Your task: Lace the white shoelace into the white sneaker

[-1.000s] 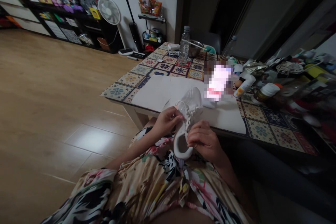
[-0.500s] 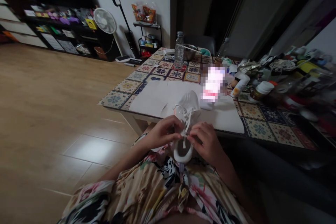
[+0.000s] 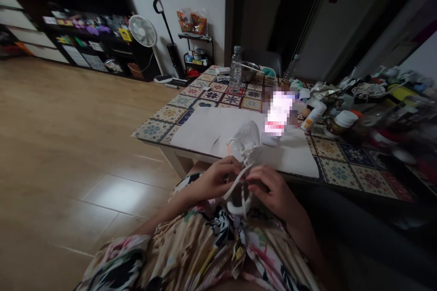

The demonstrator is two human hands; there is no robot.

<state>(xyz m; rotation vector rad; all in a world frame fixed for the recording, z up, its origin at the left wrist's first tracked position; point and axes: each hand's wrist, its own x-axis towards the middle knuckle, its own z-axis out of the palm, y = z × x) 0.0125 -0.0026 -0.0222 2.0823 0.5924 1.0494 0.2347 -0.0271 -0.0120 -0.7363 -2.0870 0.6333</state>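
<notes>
A white sneaker (image 3: 248, 134) rests with its toe over the table edge and its heel toward my lap. My left hand (image 3: 217, 177) is at the left of the shoe's opening, its thumb and fingers closed on the white shoelace (image 3: 235, 185). From the right side, my right hand (image 3: 271, 186) pinches the lace close to my left fingertips. One strand slants across the opening, and another hangs down over the heel. The fingertips partly hide where the laces cross.
White paper (image 3: 201, 129) covers the near part of the tile-patterned table (image 3: 152, 129). A propped phone (image 3: 278, 113) with a blurred, bright screen stands beyond the shoe. A plastic bottle (image 3: 235, 70) and metal bowl (image 3: 251, 72) are farther back. Bottles and clutter crowd the right side.
The lace has been drawn up between my hands, and its strands now hang over the shoe's opening and heel. Both hands have stayed near the shoe's tongue. The view has shifted slightly.
</notes>
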